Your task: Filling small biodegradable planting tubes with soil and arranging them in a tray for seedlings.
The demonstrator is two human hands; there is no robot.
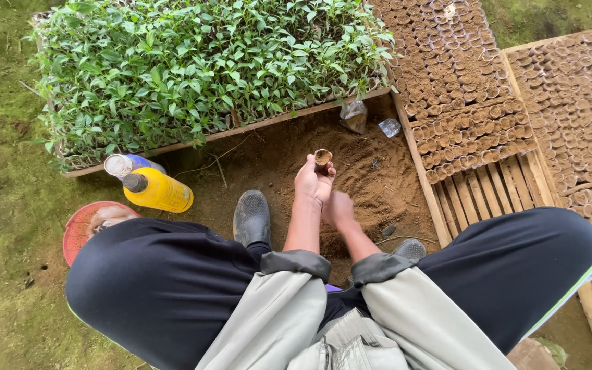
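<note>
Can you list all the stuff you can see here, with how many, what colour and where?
Small soil-filled pot: one, brown, held in left hand.
Seedling tray: one, green leaves, top left.
Filled pots: very many, brown, in wooden frames, right.
Loose soil: one patch, brown, centre.
Bottle: one, yellow, lying left.
Plastic bags: two, clear, by the tray.
Shoes: two, black, on soil.
Left hand: raised.
Right hand: blurred, low over soil.
</note>
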